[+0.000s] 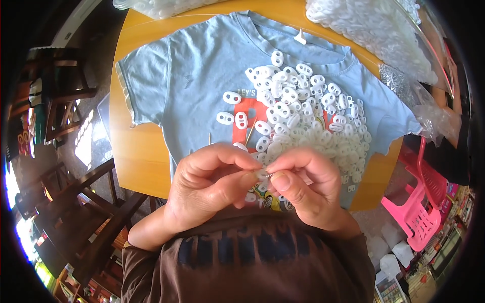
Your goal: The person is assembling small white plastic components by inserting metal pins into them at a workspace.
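My left hand [214, 184] pinches a small whitish plastic piece [261, 174] between thumb and forefinger. Its thumb and fingertips hide most of that piece. Close against it, my right hand [309, 188] grips a tiny metal coil spring [270, 175], whose end meets the plastic piece. Just beyond my fingers spreads a heap of white oval two-hole plastic pieces [288, 108], which look like cord-lock parts. Several similar ovals [232, 97] lie apart on its left side. All rest on a light blue T-shirt [197, 65] spread flat over a yellow wooden table [134, 156].
Clear bags of white parts [371, 38] stand at the far right, and another bag [166, 6] is at the far edge. Nearby sits a bag of small metallic pieces [399, 83]. A pink plastic chair [417, 217] is to the right, dark wooden chairs [96, 192] to the left.
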### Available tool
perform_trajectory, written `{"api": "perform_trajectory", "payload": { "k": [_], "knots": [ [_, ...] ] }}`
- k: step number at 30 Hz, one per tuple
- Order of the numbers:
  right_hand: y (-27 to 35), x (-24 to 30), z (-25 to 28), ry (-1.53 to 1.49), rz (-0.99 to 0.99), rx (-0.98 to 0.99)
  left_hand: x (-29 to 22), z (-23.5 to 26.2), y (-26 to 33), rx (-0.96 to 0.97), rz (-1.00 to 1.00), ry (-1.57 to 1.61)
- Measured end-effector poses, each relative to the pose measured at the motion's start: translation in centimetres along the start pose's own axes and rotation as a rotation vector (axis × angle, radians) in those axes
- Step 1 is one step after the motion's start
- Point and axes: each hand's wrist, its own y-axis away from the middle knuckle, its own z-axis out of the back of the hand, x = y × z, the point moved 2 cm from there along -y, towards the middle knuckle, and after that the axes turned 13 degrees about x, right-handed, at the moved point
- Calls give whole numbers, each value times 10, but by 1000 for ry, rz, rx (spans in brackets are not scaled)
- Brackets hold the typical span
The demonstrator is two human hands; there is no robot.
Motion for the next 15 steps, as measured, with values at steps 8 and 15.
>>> {"api": "perform_trajectory", "payload": {
  "k": [8, 15],
  "knots": [
    [2, -1, 2, 44, 17, -1, 8, -1, 1, -81, 31, 128],
    [2, 0, -2, 85, 10, -27, 10, 2, 3, -38, -93, 44]
  ]
}}
